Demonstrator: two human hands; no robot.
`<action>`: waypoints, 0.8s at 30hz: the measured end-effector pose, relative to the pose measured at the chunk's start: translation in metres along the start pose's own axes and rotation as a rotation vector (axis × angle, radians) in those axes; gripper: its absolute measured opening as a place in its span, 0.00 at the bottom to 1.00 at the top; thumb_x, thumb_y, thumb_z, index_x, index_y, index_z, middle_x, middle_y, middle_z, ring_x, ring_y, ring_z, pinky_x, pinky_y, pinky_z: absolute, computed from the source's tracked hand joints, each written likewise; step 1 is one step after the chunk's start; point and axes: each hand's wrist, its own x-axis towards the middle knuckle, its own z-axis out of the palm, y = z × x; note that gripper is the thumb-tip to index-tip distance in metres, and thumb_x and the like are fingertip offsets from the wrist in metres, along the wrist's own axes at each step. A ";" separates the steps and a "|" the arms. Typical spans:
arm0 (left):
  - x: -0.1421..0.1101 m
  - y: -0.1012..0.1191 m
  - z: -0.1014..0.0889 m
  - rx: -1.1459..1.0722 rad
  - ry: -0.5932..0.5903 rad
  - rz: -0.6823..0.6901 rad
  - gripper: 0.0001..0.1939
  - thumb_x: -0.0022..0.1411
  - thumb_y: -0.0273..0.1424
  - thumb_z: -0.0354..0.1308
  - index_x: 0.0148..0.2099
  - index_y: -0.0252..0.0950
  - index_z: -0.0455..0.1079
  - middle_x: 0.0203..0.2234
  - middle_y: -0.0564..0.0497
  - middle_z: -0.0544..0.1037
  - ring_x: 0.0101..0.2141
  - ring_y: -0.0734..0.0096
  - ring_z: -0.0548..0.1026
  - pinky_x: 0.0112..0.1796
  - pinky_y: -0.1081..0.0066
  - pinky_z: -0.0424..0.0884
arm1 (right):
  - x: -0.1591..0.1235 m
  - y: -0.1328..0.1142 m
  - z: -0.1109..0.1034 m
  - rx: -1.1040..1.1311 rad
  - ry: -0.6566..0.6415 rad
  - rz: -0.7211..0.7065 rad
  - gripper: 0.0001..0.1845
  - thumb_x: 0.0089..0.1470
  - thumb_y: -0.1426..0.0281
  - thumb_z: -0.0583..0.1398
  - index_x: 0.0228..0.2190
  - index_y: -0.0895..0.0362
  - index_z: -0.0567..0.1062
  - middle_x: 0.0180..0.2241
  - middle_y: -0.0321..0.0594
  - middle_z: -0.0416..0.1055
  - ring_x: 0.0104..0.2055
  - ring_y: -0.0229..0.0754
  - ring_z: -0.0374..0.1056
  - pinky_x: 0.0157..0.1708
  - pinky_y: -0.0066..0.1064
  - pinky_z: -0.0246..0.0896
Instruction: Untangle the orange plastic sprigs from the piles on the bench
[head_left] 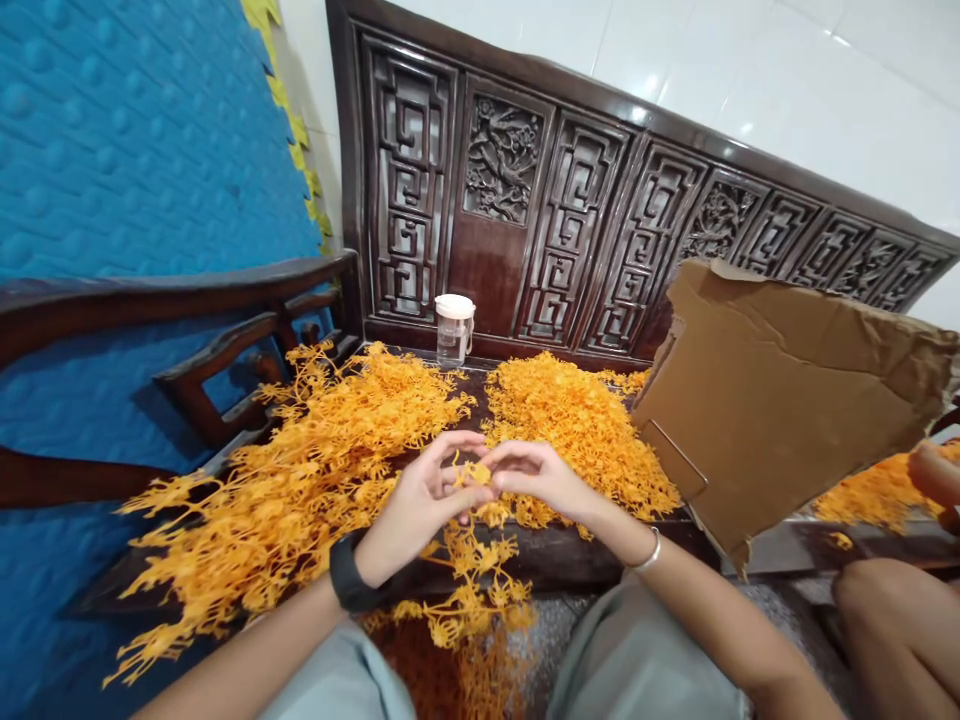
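Observation:
My left hand (424,495), with a black band at the wrist, is closed around the top of an orange plastic flower sprig (480,580). The rest of that sprig hangs down between my knees. Fingertips of my right hand (540,478), which has a silver bangle on the wrist, pinch a small orange flower piece (475,472) right beside my left thumb. To the left lies a big heap of branched orange sprigs (300,480). Behind my right hand is a pile of loose orange flower pieces (574,420). Fingers partly hide the held piece.
A clear cup with a white lid (454,325) stands at the carved wooden bench back (491,265). A cardboard sheet (795,400) leans on the right. Beyond it are more orange pieces (870,495) and another person's hand (937,475) and knee. Blue foam matting (142,140) is at left.

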 end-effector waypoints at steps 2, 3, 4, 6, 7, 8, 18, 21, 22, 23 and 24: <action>-0.003 -0.002 0.001 -0.019 -0.041 -0.005 0.23 0.47 0.31 0.61 0.46 0.40 0.58 0.40 0.49 0.67 0.30 0.70 0.71 0.24 0.75 0.67 | 0.000 0.001 0.001 -0.009 -0.036 -0.007 0.16 0.44 0.59 0.59 0.31 0.58 0.72 0.26 0.35 0.68 0.29 0.34 0.64 0.32 0.29 0.61; -0.004 -0.003 0.001 -0.019 -0.059 0.000 0.23 0.47 0.30 0.61 0.46 0.41 0.58 0.40 0.49 0.67 0.31 0.70 0.71 0.26 0.73 0.68 | 0.000 0.001 0.002 -0.056 -0.041 -0.024 0.14 0.43 0.60 0.60 0.30 0.58 0.72 0.27 0.35 0.68 0.29 0.34 0.64 0.33 0.29 0.61; -0.004 -0.004 0.001 -0.011 -0.076 0.006 0.24 0.47 0.30 0.61 0.46 0.41 0.59 0.39 0.50 0.68 0.31 0.70 0.70 0.29 0.72 0.68 | -0.001 0.000 0.002 -0.116 -0.037 -0.040 0.12 0.42 0.62 0.61 0.28 0.58 0.72 0.27 0.35 0.68 0.30 0.35 0.64 0.34 0.29 0.60; -0.003 -0.007 0.000 0.029 -0.103 0.010 0.25 0.47 0.30 0.61 0.48 0.40 0.59 0.33 0.52 0.69 0.29 0.72 0.69 0.32 0.71 0.66 | -0.002 -0.001 0.000 -0.223 -0.009 -0.067 0.09 0.42 0.65 0.62 0.24 0.59 0.71 0.28 0.35 0.68 0.32 0.34 0.63 0.37 0.29 0.59; -0.002 -0.008 -0.001 0.063 -0.112 0.004 0.25 0.47 0.30 0.61 0.48 0.39 0.59 0.28 0.54 0.69 0.27 0.73 0.68 0.31 0.72 0.65 | -0.003 -0.002 -0.001 -0.257 0.002 -0.075 0.08 0.43 0.66 0.61 0.23 0.59 0.71 0.27 0.35 0.68 0.32 0.34 0.63 0.38 0.29 0.58; 0.000 -0.009 -0.002 0.106 -0.112 -0.005 0.24 0.48 0.31 0.61 0.48 0.39 0.59 0.24 0.56 0.67 0.25 0.74 0.66 0.29 0.73 0.64 | -0.004 -0.003 -0.002 -0.280 0.003 -0.074 0.08 0.44 0.67 0.61 0.23 0.60 0.70 0.27 0.35 0.67 0.32 0.34 0.63 0.38 0.29 0.58; 0.002 -0.013 -0.013 0.336 -0.241 -0.090 0.12 0.49 0.37 0.58 0.23 0.34 0.63 0.16 0.58 0.58 0.20 0.78 0.55 0.21 0.75 0.50 | -0.006 -0.004 -0.008 -0.420 -0.244 0.049 0.06 0.45 0.71 0.58 0.21 0.60 0.68 0.23 0.33 0.65 0.27 0.30 0.60 0.31 0.23 0.57; -0.001 -0.007 -0.017 0.276 -0.261 -0.140 0.12 0.49 0.37 0.57 0.22 0.34 0.63 0.16 0.57 0.60 0.19 0.77 0.56 0.21 0.75 0.51 | -0.006 -0.002 -0.004 -0.355 -0.349 0.118 0.07 0.45 0.70 0.57 0.20 0.60 0.67 0.22 0.32 0.65 0.26 0.29 0.61 0.30 0.23 0.58; -0.002 -0.005 -0.018 0.249 -0.283 -0.160 0.12 0.48 0.36 0.57 0.22 0.34 0.62 0.15 0.57 0.60 0.19 0.77 0.56 0.21 0.75 0.51 | -0.006 -0.003 -0.002 -0.316 -0.380 0.128 0.08 0.46 0.70 0.56 0.19 0.59 0.66 0.23 0.33 0.66 0.26 0.29 0.62 0.30 0.23 0.58; -0.004 -0.003 -0.019 0.219 -0.309 -0.179 0.12 0.48 0.36 0.57 0.22 0.34 0.62 0.15 0.57 0.59 0.19 0.77 0.55 0.21 0.75 0.51 | -0.006 -0.004 -0.001 -0.278 -0.404 0.128 0.08 0.47 0.70 0.56 0.19 0.59 0.65 0.23 0.33 0.66 0.27 0.29 0.63 0.31 0.23 0.59; -0.006 -0.002 -0.019 0.187 -0.333 -0.193 0.12 0.48 0.36 0.57 0.22 0.35 0.61 0.15 0.57 0.58 0.20 0.77 0.55 0.22 0.75 0.51 | -0.006 -0.007 0.001 -0.246 -0.417 0.116 0.09 0.47 0.70 0.55 0.18 0.59 0.64 0.24 0.33 0.66 0.28 0.30 0.64 0.31 0.22 0.60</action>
